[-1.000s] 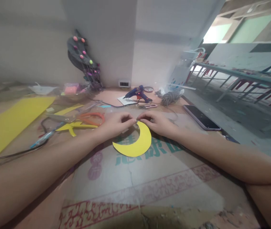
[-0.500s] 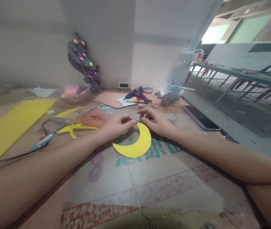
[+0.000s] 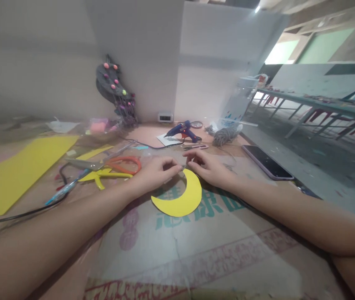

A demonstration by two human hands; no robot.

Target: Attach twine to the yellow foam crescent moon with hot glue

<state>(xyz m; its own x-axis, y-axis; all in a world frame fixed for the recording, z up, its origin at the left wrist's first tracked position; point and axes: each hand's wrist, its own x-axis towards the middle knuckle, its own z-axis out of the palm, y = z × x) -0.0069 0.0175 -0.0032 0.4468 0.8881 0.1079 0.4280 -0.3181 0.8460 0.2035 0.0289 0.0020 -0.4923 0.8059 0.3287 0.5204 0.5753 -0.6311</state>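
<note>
A yellow crescent moon cutout [image 3: 192, 193] lies on the printed cardboard between my forearms, its upper tip under my fingertips. My left hand [image 3: 160, 173] pinches thumb against fingers just left of that tip. From the other side my right hand [image 3: 207, 168] pinches close to the same tip, its other fingers curled above. A tiny greyish bit shows between the two pinches, too small to name. Left of my left hand lie orange-handled scissors [image 3: 122, 163] and a yellow-handled tool [image 3: 114, 175].
A blue glue gun [image 3: 183, 130] rests at the back beside grey yarn [image 3: 224, 136]. A phone [image 3: 268, 162] lies on the right. Yellow sheet material [image 3: 23, 175] covers the left side. A decorated grey crescent [image 3: 110, 81] leans against the wall, near a small digital display [image 3: 165, 117].
The whole scene sits slightly lower and further right in view, as the camera has shifted. Both hands keep nearly the same pinch by the crescent's tip.
</note>
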